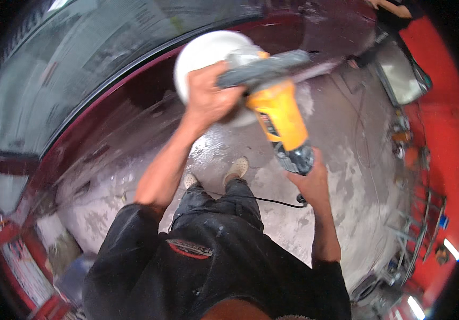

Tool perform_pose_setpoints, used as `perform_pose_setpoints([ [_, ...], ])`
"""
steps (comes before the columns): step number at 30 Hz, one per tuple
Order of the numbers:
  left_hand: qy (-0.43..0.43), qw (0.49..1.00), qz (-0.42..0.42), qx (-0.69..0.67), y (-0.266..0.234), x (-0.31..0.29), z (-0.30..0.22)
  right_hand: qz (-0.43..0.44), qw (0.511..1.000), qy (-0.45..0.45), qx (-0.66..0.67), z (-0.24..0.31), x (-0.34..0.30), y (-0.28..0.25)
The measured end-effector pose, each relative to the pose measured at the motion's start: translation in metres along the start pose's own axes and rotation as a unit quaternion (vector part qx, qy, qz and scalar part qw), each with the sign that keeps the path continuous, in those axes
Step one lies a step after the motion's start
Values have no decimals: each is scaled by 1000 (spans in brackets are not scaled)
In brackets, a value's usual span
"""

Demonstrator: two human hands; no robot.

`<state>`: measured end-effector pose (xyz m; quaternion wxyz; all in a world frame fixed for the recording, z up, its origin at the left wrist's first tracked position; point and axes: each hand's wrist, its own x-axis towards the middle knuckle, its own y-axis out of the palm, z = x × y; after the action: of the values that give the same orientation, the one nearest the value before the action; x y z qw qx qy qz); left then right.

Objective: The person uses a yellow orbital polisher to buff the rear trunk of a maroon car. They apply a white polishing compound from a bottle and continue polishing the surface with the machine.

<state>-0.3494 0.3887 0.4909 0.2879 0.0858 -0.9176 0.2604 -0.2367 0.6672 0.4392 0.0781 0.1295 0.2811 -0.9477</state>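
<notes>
A yellow and black power polisher (284, 114) hangs in front of me at chest height, tilted. Its round white pad (204, 49) faces the side of a dark maroon car (149, 88); I cannot tell whether the two touch. My left hand (211, 95) is wrapped around the left end of the tool's dark grey front handle (272, 66). Around the black rear end of the body, my right hand (315, 181) is closed. The pad and handle are smeared by motion. From the tool's rear end trails a black power cord (272, 200).
The car's long window (96, 69) fills the upper left. Another person's arm (395, 7) shows at the top right, near a grey-white panel (399, 72). A metal frame (413, 226) and loose items line the red wall (445, 154). Beneath me the concrete floor (341, 213) looks wet.
</notes>
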Motion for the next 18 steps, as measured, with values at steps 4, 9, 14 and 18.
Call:
perform_pose_setpoints([
  [4,30,999,22,-12,37,12,4,67,975,23,211,-24,13,3],
  [9,22,993,78,87,-5,-32,15,131,945,65,291,-42,-12,81],
  [14,11,966,138,217,-102,-101,6,178,958,11,224,-55,-54,160],
  [18,-52,944,167,279,-162,-136,-4,288,930,37,226,-37,-74,218],
])
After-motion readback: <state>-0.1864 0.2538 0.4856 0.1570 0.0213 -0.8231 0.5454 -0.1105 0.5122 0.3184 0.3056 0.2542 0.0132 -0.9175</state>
